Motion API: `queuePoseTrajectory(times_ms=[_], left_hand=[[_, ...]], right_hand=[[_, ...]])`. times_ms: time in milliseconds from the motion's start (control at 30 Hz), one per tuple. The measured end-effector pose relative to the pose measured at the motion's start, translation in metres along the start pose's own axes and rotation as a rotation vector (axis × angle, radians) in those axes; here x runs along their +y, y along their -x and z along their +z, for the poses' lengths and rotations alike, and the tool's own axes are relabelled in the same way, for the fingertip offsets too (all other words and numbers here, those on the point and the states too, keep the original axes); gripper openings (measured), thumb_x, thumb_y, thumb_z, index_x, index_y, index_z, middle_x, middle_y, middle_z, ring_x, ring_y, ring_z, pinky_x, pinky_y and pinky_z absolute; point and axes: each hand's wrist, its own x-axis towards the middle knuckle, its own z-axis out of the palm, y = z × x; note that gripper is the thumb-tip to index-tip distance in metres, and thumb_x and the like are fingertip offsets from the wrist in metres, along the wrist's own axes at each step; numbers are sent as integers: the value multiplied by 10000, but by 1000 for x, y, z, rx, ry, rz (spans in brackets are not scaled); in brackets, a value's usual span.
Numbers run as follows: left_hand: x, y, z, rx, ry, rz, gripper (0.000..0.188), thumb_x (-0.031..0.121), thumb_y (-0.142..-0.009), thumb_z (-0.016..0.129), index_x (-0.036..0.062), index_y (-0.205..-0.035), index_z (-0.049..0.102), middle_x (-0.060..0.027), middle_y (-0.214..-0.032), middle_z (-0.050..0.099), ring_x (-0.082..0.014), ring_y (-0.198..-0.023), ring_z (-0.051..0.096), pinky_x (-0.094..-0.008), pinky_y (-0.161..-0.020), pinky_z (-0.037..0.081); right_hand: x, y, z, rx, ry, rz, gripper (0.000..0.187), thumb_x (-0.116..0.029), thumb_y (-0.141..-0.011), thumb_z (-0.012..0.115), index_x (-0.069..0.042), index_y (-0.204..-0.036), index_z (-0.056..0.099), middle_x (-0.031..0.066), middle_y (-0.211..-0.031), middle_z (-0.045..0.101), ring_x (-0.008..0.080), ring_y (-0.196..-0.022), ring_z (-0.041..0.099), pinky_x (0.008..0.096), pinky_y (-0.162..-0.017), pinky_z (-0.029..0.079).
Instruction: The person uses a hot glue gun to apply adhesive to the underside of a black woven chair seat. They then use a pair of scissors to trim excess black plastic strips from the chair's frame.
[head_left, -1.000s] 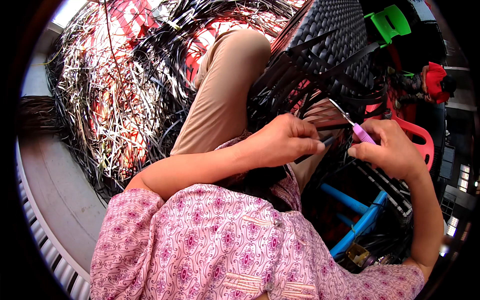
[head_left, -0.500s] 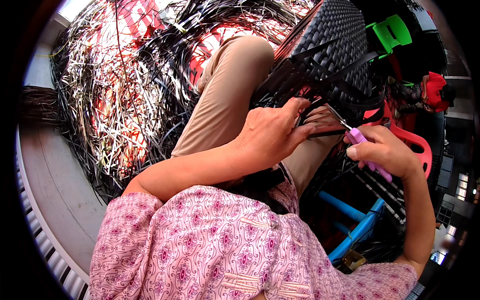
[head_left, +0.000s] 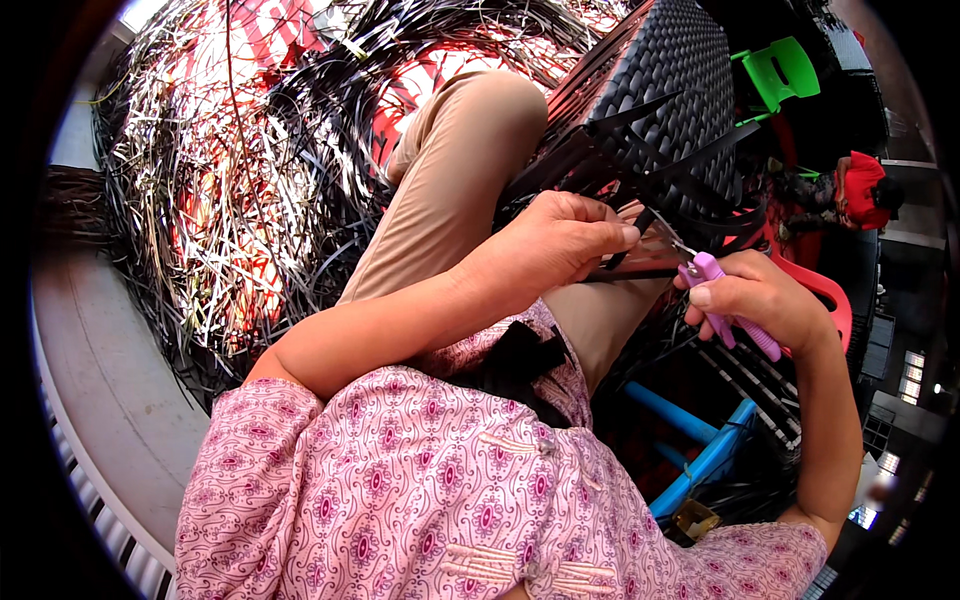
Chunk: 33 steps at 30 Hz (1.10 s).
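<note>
My right hand (head_left: 768, 298) is wrapped round the purple handles of a pair of scissors (head_left: 708, 268). The handles stand further apart now, and the metal blades point up and left, toward a dark strip. Just left of the blade tips, my left hand (head_left: 560, 240) has thumb and forefinger pinched together at the end of a thin black strip (head_left: 646, 216). Above both hands leans a black woven piece (head_left: 665, 95) with loose flat strips trailing off its lower edge. My bent knee, in tan trousers (head_left: 470, 150), is next to the woven piece.
A large heap of loose black strips (head_left: 230, 180) fills the left side over something red. Low at right stands a blue frame (head_left: 705, 465). Further right are a red plastic chair (head_left: 825, 290), a green chair (head_left: 782, 72) and a person in a red top (head_left: 862, 190).
My left thumb and forefinger have come together, where they were apart before. The scissors' handles have spread, and the right hand has shifted slightly left.
</note>
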Motion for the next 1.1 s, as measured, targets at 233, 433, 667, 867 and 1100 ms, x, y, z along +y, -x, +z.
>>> queuePoseTrajectory(times_ms=[233,433,667,867,1100], left_hand=[[1,-2,-3,-45,124,-41,174,197,-908,663,23,-905,674,65,-603,480,-17,-479,322,-217,-454,216],[-1,-6,-5,-20,57,-21,156,198,-899,668,43,-882,675,76,-633,504,-6,-518,343,-203,-477,234],[0,-6,-6,-4,-21,-17,151,202,-902,657,53,-890,682,88,-641,495,0,-548,348,-203,-492,246],[0,-4,-2,33,-33,0,158,190,-900,629,39,-878,668,88,-622,462,-2,-534,338,-206,-486,239],[5,-2,0,60,-25,-4,164,189,-890,616,36,-837,642,83,-609,434,-7,-505,310,-215,-468,214]], right_hand=[[1,-6,-3,-24,-198,10,409,-341,-821,678,47,-948,657,96,-804,666,166,-678,651,276,-586,501],[-12,-6,-12,-13,-91,54,388,-325,-800,703,44,-911,666,79,-758,658,157,-611,637,271,-554,492],[-27,-1,-7,65,37,79,374,-294,-732,742,51,-842,649,55,-691,615,133,-563,596,269,-515,470],[-24,-1,-1,135,270,-8,340,-280,-722,727,37,-753,607,28,-628,565,96,-549,536,264,-492,417],[-16,1,9,205,251,-24,356,-278,-727,716,55,-816,625,46,-657,582,103,-529,541,256,-472,437]])
